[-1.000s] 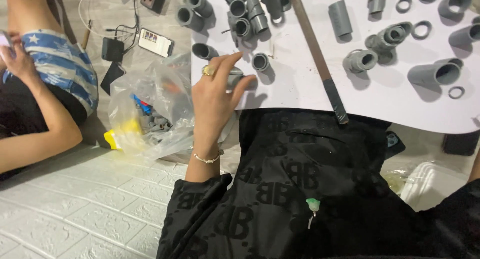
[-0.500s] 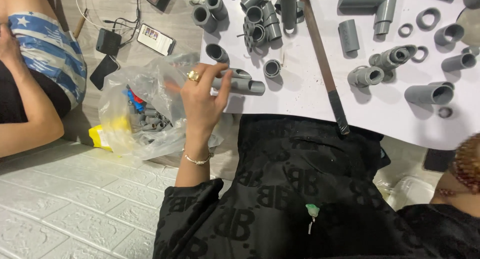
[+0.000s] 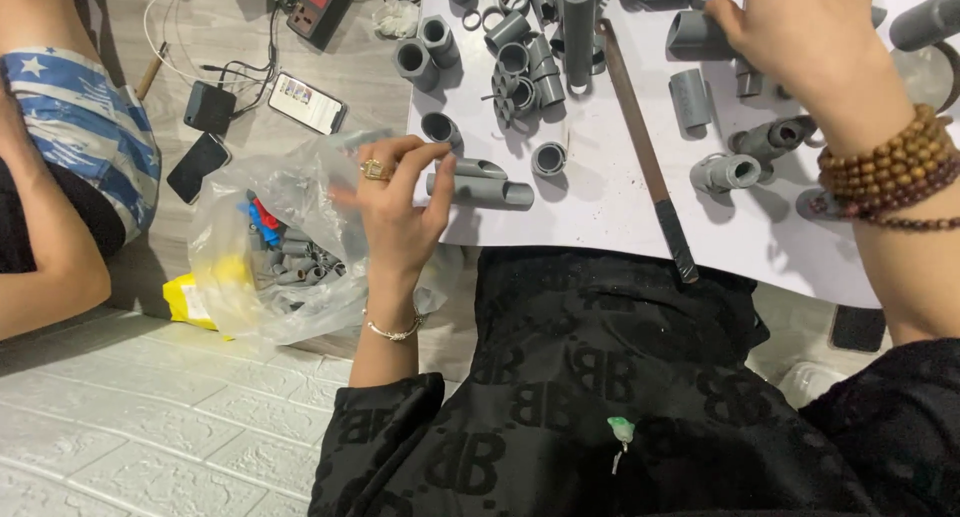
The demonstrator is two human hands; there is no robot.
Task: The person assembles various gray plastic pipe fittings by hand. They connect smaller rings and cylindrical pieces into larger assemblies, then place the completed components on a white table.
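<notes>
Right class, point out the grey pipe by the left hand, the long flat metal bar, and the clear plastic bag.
grey pipe [image 3: 490, 190], head view, middle of its side.
metal bar [image 3: 640, 147], head view, mid-length of the flat face.
plastic bag [image 3: 250, 227], head view, upper clear wall.

The left hand [image 3: 395, 212] is raised from a black sleeve, palm turned away, fingers spread and slightly curled, a gold ring on one finger and a thin bracelet at the wrist. The right hand [image 3: 790, 32] reaches to the far right, fingers bent downward; its grip looks closed, though the fingertips are cut off. Brown bead bracelets wrap the right wrist.
</notes>
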